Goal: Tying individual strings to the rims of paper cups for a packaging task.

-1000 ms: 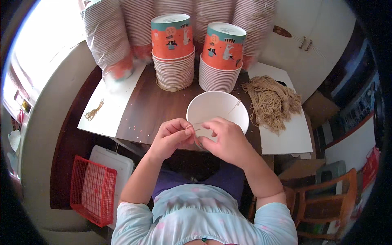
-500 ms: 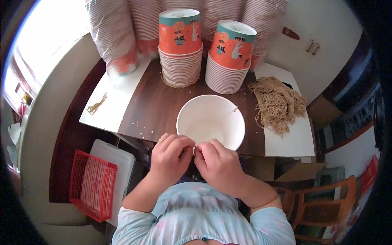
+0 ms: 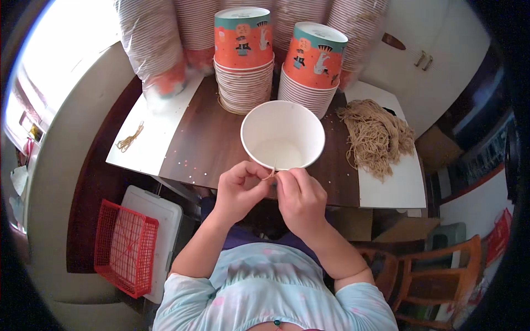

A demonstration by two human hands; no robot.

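Observation:
A white paper bucket stands mouth up and tilted towards me at the table's near edge. At its near rim, my left hand pinches a thin tan string between thumb and fingers. Beside it my right hand is closed, thumb and fingertips together at the rim where the string meets it. How the string runs there is partly hidden by the fingers. Behind the bucket are two inverted stacks of orange and teal buckets, the left stack and the right stack.
A heap of tan strings lies on the white right end of the table. A small string bundle lies on the left end. Wrapped bucket stacks line the back. A red basket sits low left; a wooden chair, right.
Both hands have moved forward, away from my body. The bucket has shifted farther back and tilted, and the string tuft on its far right rim no longer shows there. My left fingers have loosened.

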